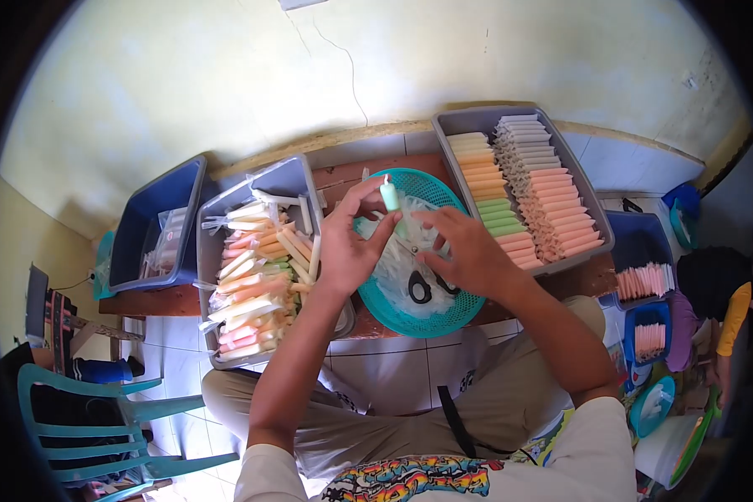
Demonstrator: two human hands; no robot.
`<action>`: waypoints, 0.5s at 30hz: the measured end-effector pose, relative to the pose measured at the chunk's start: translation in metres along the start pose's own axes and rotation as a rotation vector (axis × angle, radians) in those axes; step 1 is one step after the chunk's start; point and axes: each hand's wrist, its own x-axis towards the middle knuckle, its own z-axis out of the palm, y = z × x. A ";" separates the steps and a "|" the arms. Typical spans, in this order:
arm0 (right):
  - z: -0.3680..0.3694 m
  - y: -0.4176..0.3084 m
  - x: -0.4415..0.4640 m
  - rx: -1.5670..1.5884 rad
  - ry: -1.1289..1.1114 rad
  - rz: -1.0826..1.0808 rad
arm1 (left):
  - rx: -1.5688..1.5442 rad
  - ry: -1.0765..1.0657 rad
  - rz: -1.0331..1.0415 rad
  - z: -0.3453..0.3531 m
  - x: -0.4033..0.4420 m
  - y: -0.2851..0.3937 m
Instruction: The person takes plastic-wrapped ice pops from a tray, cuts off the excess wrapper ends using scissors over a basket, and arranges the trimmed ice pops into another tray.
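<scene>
My left hand (356, 243) pinches a pale green ice pop (390, 196) in a clear plastic sleeve, held upright over a teal mesh basket (464, 311). To its right, my right hand (463, 244) has its thumb and fingers apart, close to the ice pop. Black-handled scissors (420, 288) show just below the right hand, blades toward the pop; they seem to lie on the clear plastic scraps (393, 284) in the basket.
Left of the basket, a grey tub (311, 171) holds a loose pile of colored ice pops. On the right, another grey tub (590, 197) carries neat rows. A dark blue bin (142, 217) stands far left, near a teal chair (84, 418). Another person's hand (722, 376) is at far right.
</scene>
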 end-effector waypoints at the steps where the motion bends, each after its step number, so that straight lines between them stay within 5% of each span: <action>1: -0.011 -0.001 0.001 0.084 0.055 -0.024 | 0.000 -0.005 -0.001 0.009 0.004 0.002; 10: -0.073 0.054 -0.007 0.075 0.290 -0.002 | -0.457 0.012 -0.139 0.103 0.041 0.001; 15: -0.098 0.093 -0.019 -0.175 0.332 0.003 | -0.058 -0.033 -0.119 0.129 0.048 -0.006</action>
